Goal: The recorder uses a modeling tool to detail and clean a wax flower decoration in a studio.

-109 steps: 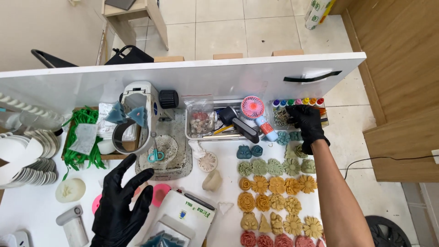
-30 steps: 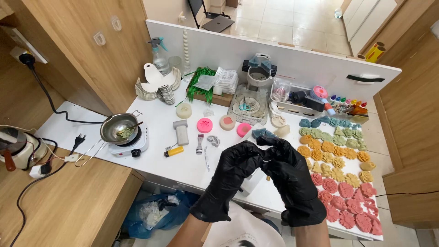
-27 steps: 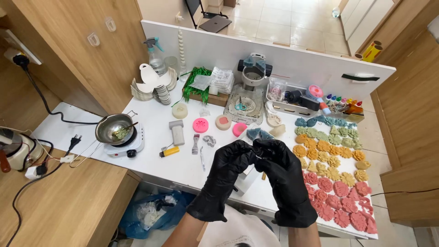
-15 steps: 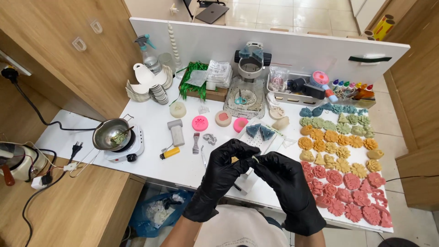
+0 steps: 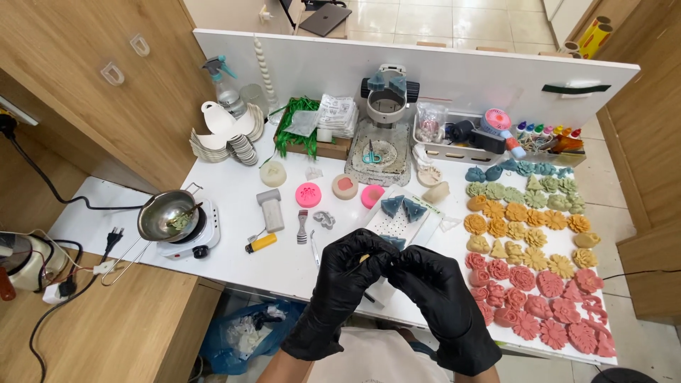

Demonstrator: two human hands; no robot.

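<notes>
Small yellowish piece [image 5: 364,258], hardly visible, sits pinched between the fingertips of both hands, held low over the front edge of the white counter [image 5: 234,191]. The left hand [image 5: 345,287] and right hand [image 5: 443,301], both in black gloves, are closed around it, fingertips meeting. Just beyond them lies a white perforated tray [image 5: 397,223] with blue cones. Rows of coloured flower shapes [image 5: 528,266] fill the counter to the right.
</notes>
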